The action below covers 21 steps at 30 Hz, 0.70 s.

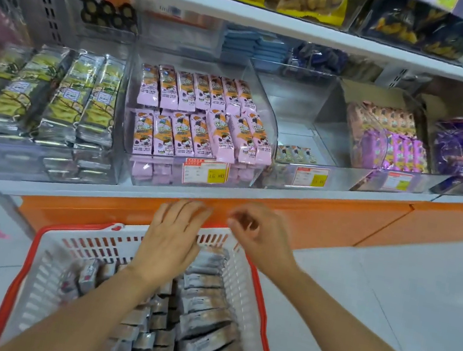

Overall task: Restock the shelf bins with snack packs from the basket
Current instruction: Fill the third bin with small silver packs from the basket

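Observation:
A red and white basket [54,252] stands on the floor below the shelf, filled with several grey snack packs [207,313]. My left hand [172,239] hovers flat over the basket's far end, fingers straight, holding nothing. My right hand [259,239] is beside it above the basket's far rim, fingers loosely curled and empty. Straight ahead, a clear shelf bin [311,121] holds only a few small packs [297,154] at its front. The bin to its left is full of pink snack packs [200,117].
Green and silver packs [61,96] fill the bin at the left; purple packs [397,142] fill bins at the right. An orange base panel [371,218] runs under the shelf. A white shelf board [252,15] with more goods hangs overhead. Grey tiled floor lies to the right.

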Tool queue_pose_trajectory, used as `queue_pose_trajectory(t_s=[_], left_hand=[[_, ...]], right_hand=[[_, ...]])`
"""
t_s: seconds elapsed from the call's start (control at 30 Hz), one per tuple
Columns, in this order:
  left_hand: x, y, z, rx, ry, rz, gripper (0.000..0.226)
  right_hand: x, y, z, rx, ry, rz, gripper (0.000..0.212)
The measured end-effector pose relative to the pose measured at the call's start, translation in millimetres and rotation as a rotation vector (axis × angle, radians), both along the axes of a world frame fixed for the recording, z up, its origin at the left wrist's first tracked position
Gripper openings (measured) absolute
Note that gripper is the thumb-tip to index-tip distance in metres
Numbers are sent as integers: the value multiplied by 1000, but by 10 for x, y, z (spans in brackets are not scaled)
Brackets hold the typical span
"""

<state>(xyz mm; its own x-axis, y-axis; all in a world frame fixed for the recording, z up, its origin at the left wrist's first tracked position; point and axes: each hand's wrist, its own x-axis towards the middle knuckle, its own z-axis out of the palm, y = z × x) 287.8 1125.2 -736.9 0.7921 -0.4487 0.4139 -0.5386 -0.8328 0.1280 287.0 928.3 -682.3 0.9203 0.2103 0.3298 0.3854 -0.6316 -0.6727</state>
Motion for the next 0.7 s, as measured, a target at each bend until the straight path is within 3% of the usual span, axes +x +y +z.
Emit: queue_pose_trajectory(t_s=[0.2, 0.3, 0.43, 0.57, 0.7], left_hand=[[-130, 446, -546, 248, 311, 183, 71], [-128, 569, -737, 347, 420, 231, 78], [-77, 672, -963, 349, 409, 227, 96], [-50, 681, -1124, 270, 378, 222, 98], [-42, 674, -1198, 253, 373, 223, 96]], right_hand=[[-307, 274, -1028, -212, 353, 58, 13], [-365, 387, -1245, -339, 435, 69, 17], [-367, 482, -1505, -515, 454, 99, 27], [-320, 504, -1719, -781, 636, 138, 49], [-215, 553, -1816, -974, 679, 211, 39]])
